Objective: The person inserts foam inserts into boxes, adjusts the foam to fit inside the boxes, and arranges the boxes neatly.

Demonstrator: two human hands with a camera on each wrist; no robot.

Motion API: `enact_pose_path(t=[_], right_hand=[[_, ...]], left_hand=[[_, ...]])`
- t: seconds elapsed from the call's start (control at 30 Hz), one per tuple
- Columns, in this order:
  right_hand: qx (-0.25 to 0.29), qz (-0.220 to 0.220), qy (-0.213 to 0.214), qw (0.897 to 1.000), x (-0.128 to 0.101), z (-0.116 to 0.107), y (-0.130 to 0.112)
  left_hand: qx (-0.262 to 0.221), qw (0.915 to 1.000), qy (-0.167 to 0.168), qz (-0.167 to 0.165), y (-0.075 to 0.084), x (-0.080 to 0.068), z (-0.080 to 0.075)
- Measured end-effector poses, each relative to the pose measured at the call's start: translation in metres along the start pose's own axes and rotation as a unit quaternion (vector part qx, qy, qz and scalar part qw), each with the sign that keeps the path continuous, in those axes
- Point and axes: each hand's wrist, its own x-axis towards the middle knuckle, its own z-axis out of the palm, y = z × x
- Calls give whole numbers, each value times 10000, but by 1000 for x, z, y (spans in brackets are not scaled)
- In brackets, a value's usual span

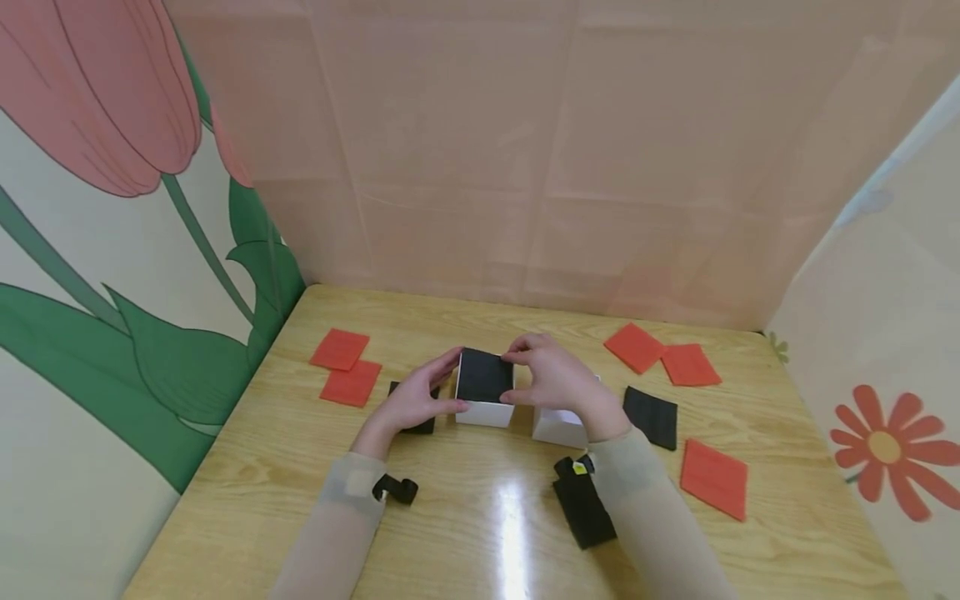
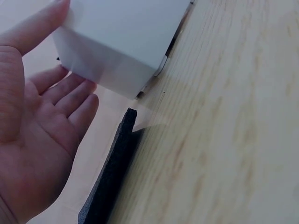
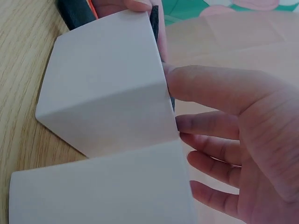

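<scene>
A white box [image 1: 483, 413] stands near the middle of the table with a black felt square [image 1: 483, 377] over its top. My left hand [image 1: 415, 400] holds the box's left side, thumb at the front corner and fingers toward the back. In the left wrist view that thumb lies on the white wall [image 2: 117, 39]. My right hand [image 1: 551, 375] has its thumb and index finger at the right edge of the felt square, right at the box's rim. A second white box [image 1: 561, 427] sits partly hidden under the right hand.
Red squares [image 1: 339, 349] lie in a pair at the left, with several more [image 1: 714, 479] at the right. Other black squares lie beside the left hand [image 1: 424, 427], near the right wrist [image 1: 585, 510] and at the right [image 1: 651, 417]. A pinkish cloth [image 1: 555, 167] hangs behind the table.
</scene>
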Motion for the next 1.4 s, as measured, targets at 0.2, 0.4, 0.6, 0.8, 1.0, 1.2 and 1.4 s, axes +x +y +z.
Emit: enact_pose_path(t=[0.2, 0.4, 0.6, 0.8, 1.0, 1.2, 1.4], right_hand=[[-120, -151, 224, 9996, 2, 1, -9], [-242, -559, 393, 9974, 18, 6, -27], [-238, -472, 159, 9985, 27, 11, -36], [-127, -349, 133, 9992, 28, 13, -39], [-178, -262, 88, 9995, 29, 10, -43], [-186, -218, -37, 9996, 31, 8, -47], [-182, -166, -123, 9996, 34, 9, -46]], left_hand=[[-34, 9999, -83, 145, -2, 1, 0], [-38, 9999, -20, 154, -3, 1, -1], [-103, 9997, -55, 233, -3, 1, 0], [-74, 9998, 27, 169, -5, 1, 1], [-41, 9998, 27, 215, -5, 3, 0], [-37, 9997, 4, 231, -6, 3, 0], [-7, 9996, -32, 284, -8, 3, 0]])
